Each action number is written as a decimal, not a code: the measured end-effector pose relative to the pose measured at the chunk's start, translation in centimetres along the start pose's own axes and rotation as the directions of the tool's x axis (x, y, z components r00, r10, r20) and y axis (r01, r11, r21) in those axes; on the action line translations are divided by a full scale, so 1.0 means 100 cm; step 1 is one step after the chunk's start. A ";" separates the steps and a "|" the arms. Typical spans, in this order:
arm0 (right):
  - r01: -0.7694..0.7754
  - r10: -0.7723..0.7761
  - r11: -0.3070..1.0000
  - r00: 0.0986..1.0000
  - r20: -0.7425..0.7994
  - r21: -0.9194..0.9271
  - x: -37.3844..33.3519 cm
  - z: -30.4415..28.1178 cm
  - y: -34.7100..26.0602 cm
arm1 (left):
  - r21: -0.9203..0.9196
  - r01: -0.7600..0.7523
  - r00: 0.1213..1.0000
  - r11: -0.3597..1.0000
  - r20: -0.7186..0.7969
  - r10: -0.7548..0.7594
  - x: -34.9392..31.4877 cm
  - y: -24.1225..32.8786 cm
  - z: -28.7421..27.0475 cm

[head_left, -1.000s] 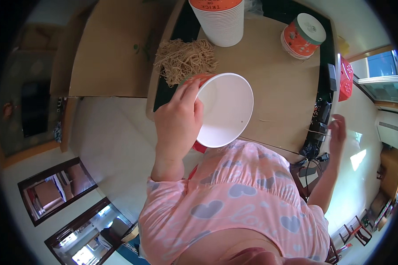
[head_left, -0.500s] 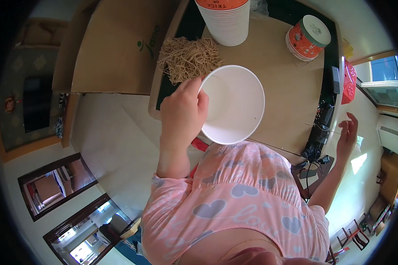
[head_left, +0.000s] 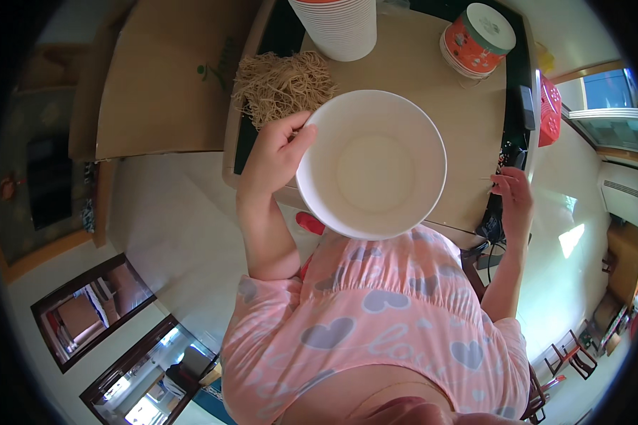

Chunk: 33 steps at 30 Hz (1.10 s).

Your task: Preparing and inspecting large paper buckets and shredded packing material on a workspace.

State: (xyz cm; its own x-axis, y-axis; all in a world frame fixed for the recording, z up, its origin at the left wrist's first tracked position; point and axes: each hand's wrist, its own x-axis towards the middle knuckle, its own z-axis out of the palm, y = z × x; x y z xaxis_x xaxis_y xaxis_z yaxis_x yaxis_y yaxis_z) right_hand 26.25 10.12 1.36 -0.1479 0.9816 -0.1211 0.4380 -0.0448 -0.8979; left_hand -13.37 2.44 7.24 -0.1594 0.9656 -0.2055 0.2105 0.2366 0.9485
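Observation:
A white paper bucket (head_left: 372,170) is tipped so that its open mouth and bare inside face me. My left hand (head_left: 271,157) is closed on its rim at the left, thumb on the inner side. Over the table's right edge, my right hand (head_left: 514,195) pinches a thin, light strand that looks like string; most of it is hidden by the fingers. Beyond the bucket lies a tangled heap of beige strings (head_left: 283,88). A tall stack of white buckets (head_left: 340,32) stands behind that heap.
Upside-down orange and green decorated buckets (head_left: 478,41) stand at the table's far right. A large cardboard box (head_left: 170,78) is at the left. Along the right edge lie a dark phone-like object (head_left: 527,108) and black cables (head_left: 490,225). A pink basket (head_left: 549,112) sits beyond.
The bucket has turned so its mouth faces me more fully. My right hand has moved left, toward the bucket, with the strand. The whole view has shifted slightly.

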 end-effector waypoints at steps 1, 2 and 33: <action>0.004 -0.004 1.000 1.000 0.028 0.011 -0.001 0.001 0.004 | -0.006 -0.001 1.000 1.000 0.004 0.001 0.004 -0.003 0.002; 0.008 -0.009 1.000 0.998 0.055 0.022 -0.003 0.004 0.009 | -0.027 -0.014 1.000 1.000 0.009 0.014 0.008 -0.009 0.005; 0.213 -0.257 0.953 0.945 0.201 0.216 0.030 0.130 -0.075 | 0.140 -0.166 0.906 0.976 -0.370 0.207 -0.017 -0.012 0.041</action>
State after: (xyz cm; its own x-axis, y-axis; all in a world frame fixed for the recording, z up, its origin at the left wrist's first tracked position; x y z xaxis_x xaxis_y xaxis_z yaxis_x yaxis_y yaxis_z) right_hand 10.99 10.97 2.18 -0.4308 0.9019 0.0314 0.1944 0.1267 -0.9727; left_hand -9.41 0.96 5.48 -0.4580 0.8834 0.0991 0.3667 0.0862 0.9263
